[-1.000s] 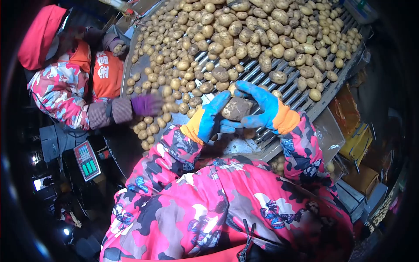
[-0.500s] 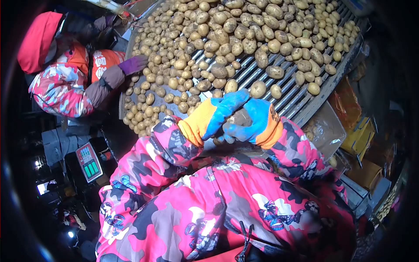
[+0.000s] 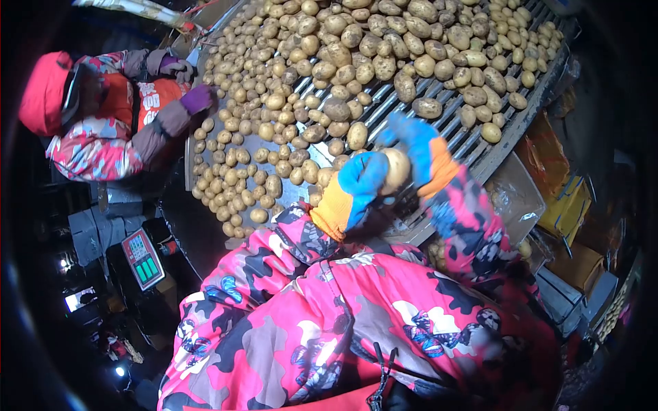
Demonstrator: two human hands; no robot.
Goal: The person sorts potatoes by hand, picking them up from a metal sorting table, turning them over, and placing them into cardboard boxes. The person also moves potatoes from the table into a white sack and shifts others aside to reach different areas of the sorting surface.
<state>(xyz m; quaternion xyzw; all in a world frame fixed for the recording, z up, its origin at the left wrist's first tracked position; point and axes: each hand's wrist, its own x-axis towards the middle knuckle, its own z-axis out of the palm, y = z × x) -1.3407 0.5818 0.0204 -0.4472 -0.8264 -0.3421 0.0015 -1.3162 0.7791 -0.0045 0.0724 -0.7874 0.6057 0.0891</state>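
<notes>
My left hand (image 3: 363,181), in a blue and orange glove, is closed around a potato (image 3: 395,170) near the front edge of the sorting table. Just to the right and a little higher, my right hand (image 3: 415,147), gloved the same way, is smeared by motion over the metal bars (image 3: 439,118); its fingers and anything in them cannot be made out. Many potatoes (image 3: 418,27) of mixed sizes cover the bars beyond my hands. Smaller potatoes (image 3: 236,156) lie on the flat surface at the left.
A co-worker (image 3: 110,123) with purple gloves stands at the table's left side. A digital scale (image 3: 143,259) is at the lower left. On the right are a plastic-lined box (image 3: 515,200) and a yellow bag (image 3: 565,211). The table's metal rim (image 3: 510,149) runs along the right.
My hands have moved apart; the right rose to the right, and a potato now shows beside my left hand. The co-worker's near hand drew back left. Small potatoes at the left have shifted.
</notes>
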